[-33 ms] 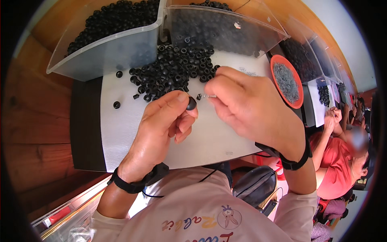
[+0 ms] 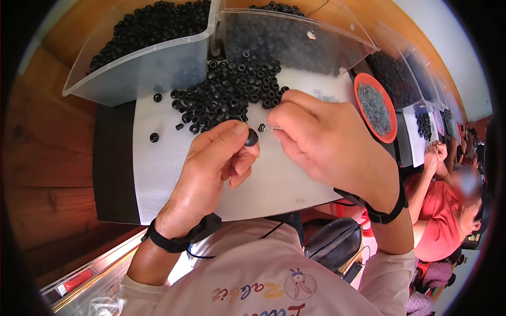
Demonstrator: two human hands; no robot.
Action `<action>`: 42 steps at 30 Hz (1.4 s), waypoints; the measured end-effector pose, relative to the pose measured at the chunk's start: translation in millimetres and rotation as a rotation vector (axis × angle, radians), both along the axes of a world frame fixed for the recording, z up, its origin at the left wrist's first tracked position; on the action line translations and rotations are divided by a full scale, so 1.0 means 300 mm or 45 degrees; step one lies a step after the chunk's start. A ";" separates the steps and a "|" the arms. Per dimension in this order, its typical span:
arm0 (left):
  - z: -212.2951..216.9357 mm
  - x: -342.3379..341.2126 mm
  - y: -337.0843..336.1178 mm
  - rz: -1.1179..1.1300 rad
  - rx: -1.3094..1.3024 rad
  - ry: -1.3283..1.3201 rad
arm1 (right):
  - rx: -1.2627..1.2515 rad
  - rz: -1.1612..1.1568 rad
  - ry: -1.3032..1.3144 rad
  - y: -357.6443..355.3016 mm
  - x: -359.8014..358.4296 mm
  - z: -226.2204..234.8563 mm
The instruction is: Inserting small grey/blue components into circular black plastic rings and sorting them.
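Note:
My left hand (image 2: 203,163) pinches a smooth, rounded black cap (image 2: 252,138) between thumb and index finger, its other fingers curled below. Just to the right, my right hand (image 2: 334,145) is closed in a pinch on a thin, clear or metallic piece (image 2: 269,127). A small dark bit (image 2: 261,127) shows at that piece's tip, a short gap away from the cap. Its exact kind is too small to make out. Beyond my hands lies a heap of hollow black caps (image 2: 226,95) on a white sheet (image 2: 174,179).
Clear plastic bins (image 2: 153,68) of black caps stand at the back. An orange-red bowl (image 2: 389,138) on the right holds many tiny grey pieces, with more scattered (image 2: 326,96) beside it. Two loose caps (image 2: 154,137) lie left. A co-worker in red (image 2: 437,224) sits at right.

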State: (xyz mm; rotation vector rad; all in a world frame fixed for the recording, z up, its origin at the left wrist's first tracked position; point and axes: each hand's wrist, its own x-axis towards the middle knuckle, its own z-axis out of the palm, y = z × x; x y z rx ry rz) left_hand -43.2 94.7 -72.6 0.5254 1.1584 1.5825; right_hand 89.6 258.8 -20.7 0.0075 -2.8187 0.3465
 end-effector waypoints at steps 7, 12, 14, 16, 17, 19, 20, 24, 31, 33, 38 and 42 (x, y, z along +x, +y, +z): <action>-0.021 -0.004 -0.016 -0.077 0.027 0.037 | 0.056 0.058 -0.005 -0.030 0.006 0.022; -0.021 0.003 -0.027 -0.126 0.037 0.166 | 0.116 0.073 -0.002 -0.036 0.009 0.028; -0.011 0.005 -0.031 -0.149 -0.012 0.209 | 0.165 0.079 0.006 -0.046 0.009 0.033; -0.009 0.004 -0.028 -0.149 -0.004 0.202 | 0.236 0.082 0.022 -0.058 0.008 0.035; -0.008 0.004 -0.027 -0.151 0.001 0.199 | 0.246 0.085 0.042 -0.061 0.008 0.031; -0.009 0.002 -0.029 -0.121 0.006 0.129 | 0.267 0.095 0.082 -0.065 0.008 0.021; -0.010 0.002 -0.028 -0.111 0.012 0.091 | 0.277 0.096 0.078 -0.065 0.012 0.019; -0.010 0.004 -0.021 -0.154 0.022 0.069 | 0.304 0.086 0.083 -0.063 0.026 0.010; -0.012 0.001 -0.016 -0.142 0.032 0.085 | 0.279 0.103 0.067 -0.075 0.040 0.021; -0.021 0.000 -0.015 -0.152 0.053 0.069 | 0.262 0.119 0.074 -0.083 0.038 0.017; -0.028 0.007 -0.018 -0.109 0.091 0.025 | 0.144 0.125 0.051 -0.095 0.033 0.008; -0.038 -0.015 -0.030 -0.099 0.102 -0.036 | -0.219 0.087 0.086 -0.100 0.043 -0.013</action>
